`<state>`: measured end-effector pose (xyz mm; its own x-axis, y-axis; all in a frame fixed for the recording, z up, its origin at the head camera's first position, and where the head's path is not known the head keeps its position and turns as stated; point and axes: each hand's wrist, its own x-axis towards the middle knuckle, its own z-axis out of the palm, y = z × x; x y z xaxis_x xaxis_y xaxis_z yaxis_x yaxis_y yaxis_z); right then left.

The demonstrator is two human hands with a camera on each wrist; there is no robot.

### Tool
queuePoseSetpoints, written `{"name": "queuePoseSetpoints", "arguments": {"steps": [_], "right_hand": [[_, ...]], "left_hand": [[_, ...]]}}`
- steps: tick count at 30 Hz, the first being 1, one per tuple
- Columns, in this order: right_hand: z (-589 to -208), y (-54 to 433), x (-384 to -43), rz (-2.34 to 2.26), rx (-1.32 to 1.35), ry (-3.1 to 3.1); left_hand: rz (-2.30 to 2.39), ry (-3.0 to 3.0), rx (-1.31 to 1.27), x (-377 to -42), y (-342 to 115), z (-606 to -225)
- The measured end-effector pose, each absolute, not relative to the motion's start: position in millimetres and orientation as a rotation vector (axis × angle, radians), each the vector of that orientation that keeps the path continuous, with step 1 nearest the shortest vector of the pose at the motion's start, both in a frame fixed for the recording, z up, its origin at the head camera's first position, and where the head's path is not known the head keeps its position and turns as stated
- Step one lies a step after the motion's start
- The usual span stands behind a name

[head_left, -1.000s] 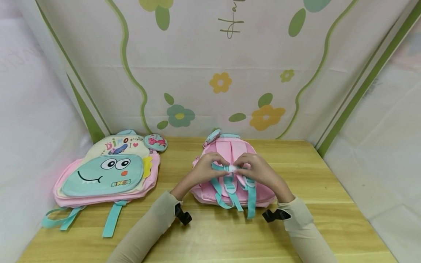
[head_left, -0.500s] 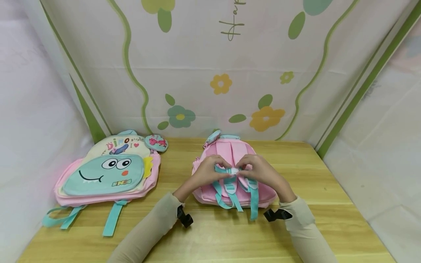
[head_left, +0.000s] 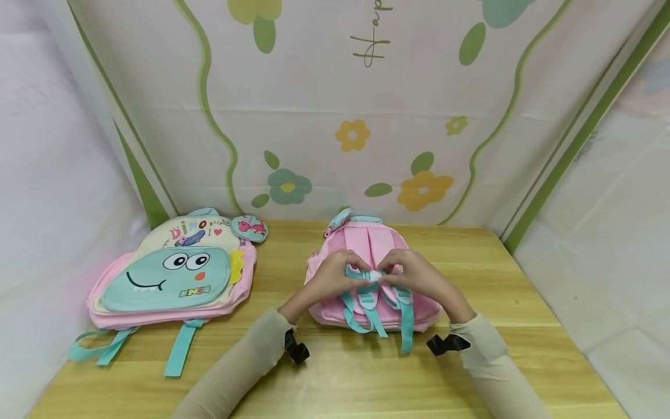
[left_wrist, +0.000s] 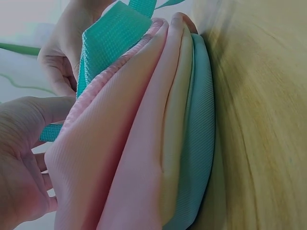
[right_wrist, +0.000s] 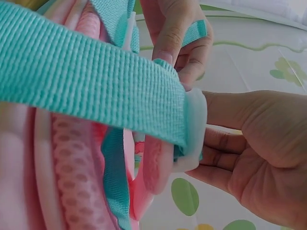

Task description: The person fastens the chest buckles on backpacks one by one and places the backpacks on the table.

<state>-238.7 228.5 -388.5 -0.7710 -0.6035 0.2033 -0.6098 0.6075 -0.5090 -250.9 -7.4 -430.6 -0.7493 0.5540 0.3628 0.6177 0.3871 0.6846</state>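
A pink backpack (head_left: pixel 328 308) lies with its strap side up. Over its middle, both hands meet at a small white buckle (head_left: pixel 374 276) on the teal chest strap. My left hand (head_left: pixel 335 273) pinches the buckle's left side, where the teal webbing (head_left: pixel 353 271) runs in. From the right, my right hand (head_left: pixel 416 272) pinches the other side between thumb and fingers. In the right wrist view, a white strap adjuster (right_wrist: pixel 195 129) with wide teal webbing (right_wrist: pixel 96 76) partly covers the right fingertips. The left wrist view shows the bag's side, which hides the buckle.
To the left lies a second backpack (head_left: pixel 164 279) with a dinosaur face, its teal straps (head_left: pixel 182 349) trailing over the wooden table (head_left: pixel 356 384). Loose teal strap ends (head_left: pixel 406 329) hang from the pink bag's front. Printed fabric walls (head_left: pixel 293 81) enclose the table's back and sides.
Both hands and the white buckle have shifted slightly right and toward the person, with the grip kept. The two backpacks stay in place; the head view has tilted a little.
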Motion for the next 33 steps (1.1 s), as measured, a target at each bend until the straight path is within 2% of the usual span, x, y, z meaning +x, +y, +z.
{"name": "queuePoseSetpoints", "arguments": {"steps": [33], "right_hand": [[-399.0, 230.0, -239.3, 0.775, 1.185, -2.869]], "left_hand": [[-1.232, -2.698, -1.098, -252.4, -7.0, -438.9]]}}
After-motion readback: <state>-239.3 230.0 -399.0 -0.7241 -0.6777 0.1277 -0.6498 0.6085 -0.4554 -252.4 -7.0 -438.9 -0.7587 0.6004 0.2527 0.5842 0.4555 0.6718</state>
